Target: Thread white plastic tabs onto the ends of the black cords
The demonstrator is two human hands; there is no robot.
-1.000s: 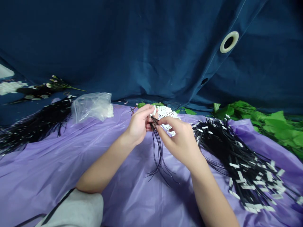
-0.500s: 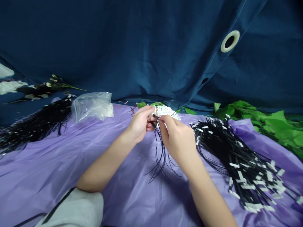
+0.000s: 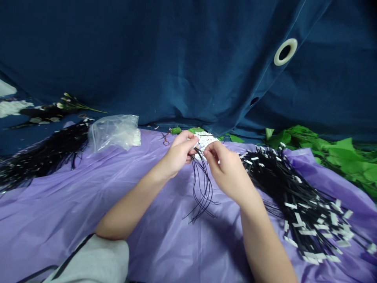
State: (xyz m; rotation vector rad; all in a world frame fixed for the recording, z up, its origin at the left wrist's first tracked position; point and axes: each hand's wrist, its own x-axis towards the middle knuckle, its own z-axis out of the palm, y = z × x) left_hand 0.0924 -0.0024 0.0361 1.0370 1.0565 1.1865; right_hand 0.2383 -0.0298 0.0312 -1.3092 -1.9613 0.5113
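My left hand (image 3: 176,155) is closed around a bunch of thin black cords (image 3: 202,186), whose loose ends hang down in curves over the purple cloth. Close by on the right, the fingertips of my right hand (image 3: 228,169) are pinched together on what looks like a single black cord leading from that bunch; its end is too fine to make out. Just behind both hands lies a heap of small white pieces (image 3: 207,138), partly covered by my fingers.
Purple sheeting (image 3: 165,236) covers the surface. At right lies a large pile of black cords with white tags (image 3: 282,188), beside green leaves (image 3: 341,151). Leftward are a clear plastic bag (image 3: 113,131), another dark cord pile (image 3: 44,153) and small scissors (image 3: 166,140). A blue curtain (image 3: 147,59) hangs behind.
My right hand has shifted slightly right, away from my left fingers, widening the gap between them. The white piece at my left fingertips no longer shows, and the hanging cords have swung.
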